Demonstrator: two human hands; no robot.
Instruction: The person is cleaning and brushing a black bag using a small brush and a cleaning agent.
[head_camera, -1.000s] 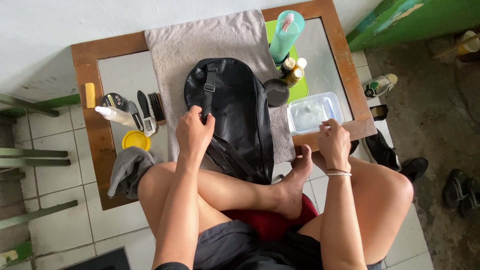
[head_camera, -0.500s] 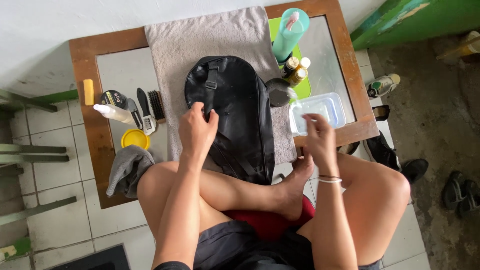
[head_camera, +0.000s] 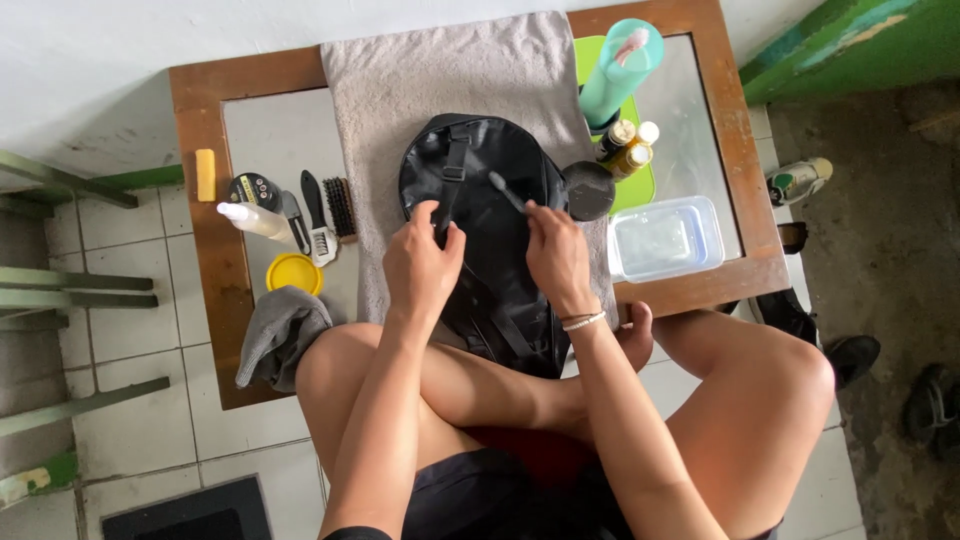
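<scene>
From the head view, a person sits cross-legged at a low wooden table (head_camera: 205, 300) with a grey towel (head_camera: 440, 75) spread down its middle. A black bag (head_camera: 490, 240) lies on the towel, its near end hanging over the table edge toward the person's lap.

The left hand (head_camera: 422, 268) presses down on the bag, fingers curled around a strap near its left side, holding it. The right hand (head_camera: 556, 255) pinches a small brush (head_camera: 507, 191) by its handle; the brush head points far and left, and rests on the bag's upper surface.

Just right of the bag stands a round black lid (head_camera: 588, 190), touching the towel's edge. Beyond it sit small bottles (head_camera: 628, 145) on a green mat (head_camera: 640, 185), with a tall teal bottle (head_camera: 620, 72) at the far side. A clear plastic tub (head_camera: 665, 238) sits near the table's right near corner.

On the left of the table lie a yellow bar (head_camera: 205, 175), a round tin (head_camera: 254, 190), a white spray bottle (head_camera: 255, 220), a dark bristle brush (head_camera: 342, 209) and a yellow lid (head_camera: 294, 273). A grey cloth (head_camera: 280, 335) droops over the near left edge, beside the person's knee.

Shoes (head_camera: 800, 180) lie on the floor to the right.
</scene>
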